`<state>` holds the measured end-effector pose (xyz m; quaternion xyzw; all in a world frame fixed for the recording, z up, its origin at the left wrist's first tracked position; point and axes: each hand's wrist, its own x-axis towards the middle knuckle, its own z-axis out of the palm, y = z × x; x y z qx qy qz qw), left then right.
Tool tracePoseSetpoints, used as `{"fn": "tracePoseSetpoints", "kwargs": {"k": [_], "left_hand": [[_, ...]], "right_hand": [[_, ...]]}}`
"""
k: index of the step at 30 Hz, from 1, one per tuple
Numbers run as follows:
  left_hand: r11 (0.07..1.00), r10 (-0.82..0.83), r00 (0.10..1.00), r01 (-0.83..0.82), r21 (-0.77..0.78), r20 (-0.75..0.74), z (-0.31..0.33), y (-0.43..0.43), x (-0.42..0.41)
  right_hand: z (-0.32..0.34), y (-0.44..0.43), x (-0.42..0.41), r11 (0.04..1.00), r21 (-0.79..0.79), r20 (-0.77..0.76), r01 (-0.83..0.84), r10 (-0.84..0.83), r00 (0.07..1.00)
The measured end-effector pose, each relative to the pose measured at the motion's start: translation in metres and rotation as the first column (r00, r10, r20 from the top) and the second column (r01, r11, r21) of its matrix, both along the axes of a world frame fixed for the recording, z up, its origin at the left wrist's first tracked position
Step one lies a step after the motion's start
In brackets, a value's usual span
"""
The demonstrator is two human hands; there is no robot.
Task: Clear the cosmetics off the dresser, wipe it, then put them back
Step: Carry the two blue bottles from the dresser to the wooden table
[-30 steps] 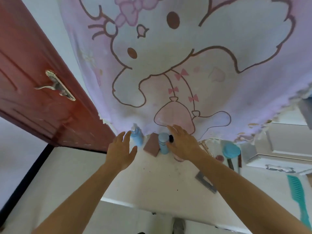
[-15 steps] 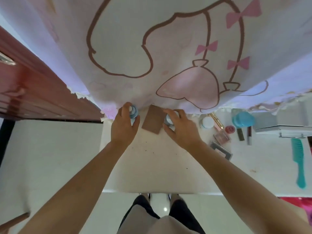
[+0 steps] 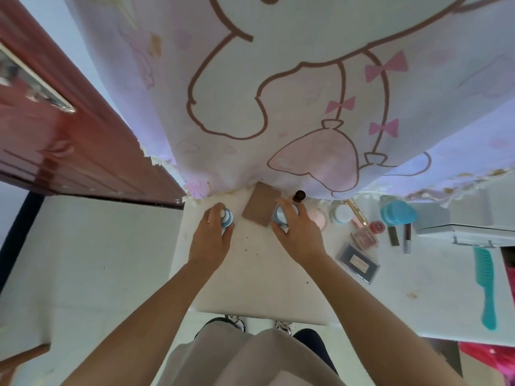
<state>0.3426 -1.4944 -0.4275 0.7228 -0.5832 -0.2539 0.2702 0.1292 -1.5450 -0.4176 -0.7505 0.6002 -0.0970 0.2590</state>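
On the near part of the pale table (image 3: 250, 277) dark specks are seen, so the clearing step is judged to be in hand, with wiping not yet begun. The left hand (image 3: 210, 240) is curled round a light-blue pump bottle (image 3: 227, 217), its fingers (image 3: 214, 214) wrapped over the top. The right hand (image 3: 301, 238) is closed likewise round a light-blue capped bottle (image 3: 279, 216). Both bottles stand at the table's back edge, just under the hem of the hanging cartoon-printed cloth (image 3: 278, 93).

A straight lift is called for next, kept clear of the cloth and of the flat brown rectangular case (image 3: 260, 208) between the bottles.

Counted from the near side: one teal plastic comb (image 3: 487, 288), one grey rectangular palette (image 3: 358, 263), two blue bottles, one brown case, one white round jar (image 3: 342, 213), one dark-capped small bottle (image 3: 300, 195) — the smaller pieces are too blurred to count.
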Motion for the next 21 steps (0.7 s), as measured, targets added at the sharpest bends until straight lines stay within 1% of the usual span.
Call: {"fn": "tracePoseSetpoints", "kwargs": {"k": [3,8,11,14,17,21], "left_hand": [[0.998,0.049,0.999,-0.05,0.036,0.017,-0.002,0.03,-0.007],[0.988,0.119,0.992,-0.122,0.098,0.036,0.004,0.069,-0.023],[0.968,0.221,0.975,-0.224,0.117,0.036,0.012,0.093,-0.033],[0.927,0.362,0.932,-0.362,0.103,0.017,0.024,0.12,-0.041],[0.873,0.487,0.873,-0.487,0.037,0.007,0.041,0.15,-0.039],[0.76,0.65,0.76,-0.649,-0.034,-0.007,0.074,0.186,-0.017]], "right_hand": [[-0.003,0.025,-0.006,1.0,0.0,0.02,-0.021,0.021,1.0],[-0.006,0.06,-0.021,0.995,0.029,0.01,-0.098,0.098,0.995],[-0.006,0.067,-0.03,0.988,0.031,0.047,-0.151,0.15,0.988],[-0.003,0.069,-0.037,0.982,-0.017,0.094,-0.187,0.187,0.978],[0.007,0.079,-0.029,0.975,-0.116,0.174,-0.189,0.207,0.963],[0.037,0.095,0.011,0.953,-0.214,0.258,-0.214,0.267,0.929]]}}
